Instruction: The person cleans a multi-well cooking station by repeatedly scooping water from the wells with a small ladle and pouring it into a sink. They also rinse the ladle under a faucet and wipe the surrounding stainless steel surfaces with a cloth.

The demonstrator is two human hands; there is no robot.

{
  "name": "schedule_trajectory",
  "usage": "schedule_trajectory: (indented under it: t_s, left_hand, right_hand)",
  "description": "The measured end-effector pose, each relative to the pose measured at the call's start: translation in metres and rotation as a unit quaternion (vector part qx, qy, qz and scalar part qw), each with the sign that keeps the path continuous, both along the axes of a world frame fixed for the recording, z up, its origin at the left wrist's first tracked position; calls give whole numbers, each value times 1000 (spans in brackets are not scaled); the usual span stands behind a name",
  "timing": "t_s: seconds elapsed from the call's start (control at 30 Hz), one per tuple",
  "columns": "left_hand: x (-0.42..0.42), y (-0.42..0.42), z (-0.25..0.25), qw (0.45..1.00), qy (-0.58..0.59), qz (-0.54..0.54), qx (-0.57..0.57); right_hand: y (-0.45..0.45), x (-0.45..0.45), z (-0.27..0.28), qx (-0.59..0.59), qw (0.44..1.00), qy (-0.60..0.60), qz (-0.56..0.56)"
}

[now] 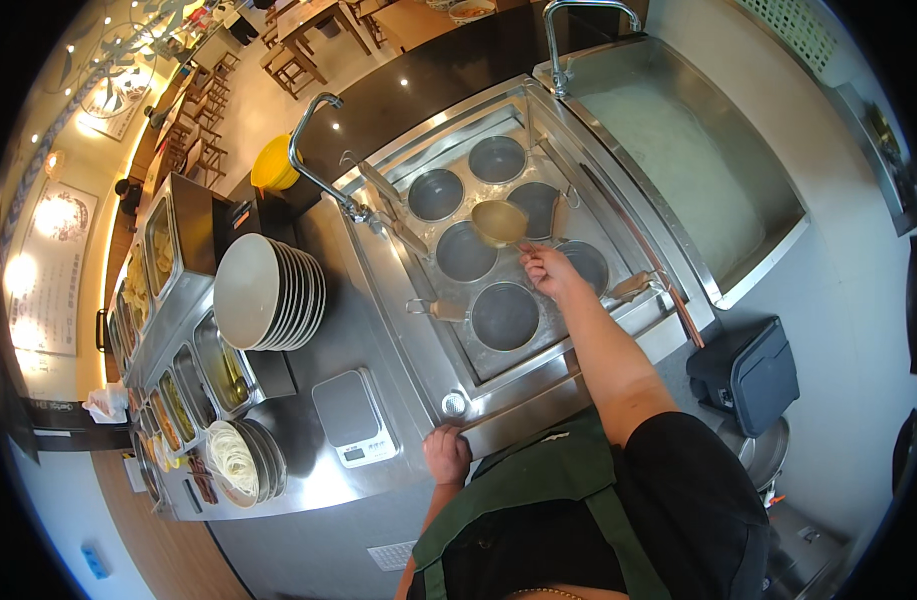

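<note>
My right hand (548,271) grips the thin handle of a round golden strainer or ladle (499,223); whether its bowl is mesh or solid is unclear. That bowl hangs over the steel noodle boiler (437,306), between several round cooking wells. Nearest the front is one well (505,316); another well (466,251) lies just left of the bowl. Noodle-basket handles (447,310) lean out at the boiler's sides. My left hand (447,454) rests, fingers bent, on the counter's front edge beside a round drain strainer (454,404). Its palm is hidden.
Left stand a kitchen scale (355,416), stacked plates (250,292), a plate of noodles (233,461) and steel ingredient pans (222,367). A tap (308,150) arches over the boiler's left side. Right are long chopsticks (642,251), a sink of cloudy water (676,150) and a dark bin (755,375).
</note>
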State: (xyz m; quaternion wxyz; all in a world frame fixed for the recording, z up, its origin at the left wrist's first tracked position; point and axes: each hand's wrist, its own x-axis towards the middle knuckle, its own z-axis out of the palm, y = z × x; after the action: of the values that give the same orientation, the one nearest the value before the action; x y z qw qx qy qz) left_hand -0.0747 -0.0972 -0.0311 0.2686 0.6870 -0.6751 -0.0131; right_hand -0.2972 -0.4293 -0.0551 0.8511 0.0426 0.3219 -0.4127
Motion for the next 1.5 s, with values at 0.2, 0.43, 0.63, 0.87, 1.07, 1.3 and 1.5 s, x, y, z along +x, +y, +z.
schedule_trajectory:
  t_s: [0.2, 0.43, 0.63, 0.87, 1.07, 1.3, 1.5]
  left_hand:
    - [-2, 1, 1, 1000, 5, 4, 7]
    - [1, 3, -3, 1000, -3, 8, 12]
    - [1, 0, 0, 1000, 0, 6, 1]
    - [0, 2, -1, 1000, 11, 8, 5]
    - [3, 3, -4, 1000, 28, 1, -9]
    - [7, 7, -3, 999, 40, 0, -32]
    - [13, 7, -4, 998, 50, -33, -8]
  right_hand:
    - [5, 0, -12, 59, 971, -227, -44]
    - [14, 12, -3, -10, 914, -401, -58]
    - [10, 16, 3, -6, 916, -400, -34]
    - [18, 26, 1, -20, 995, -93, 21]
    - [53, 40, 33, -195, 904, 372, 77]
    - [62, 31, 52, -290, 812, 496, 101]
    - [75, 21, 76, -177, 916, 349, 91]
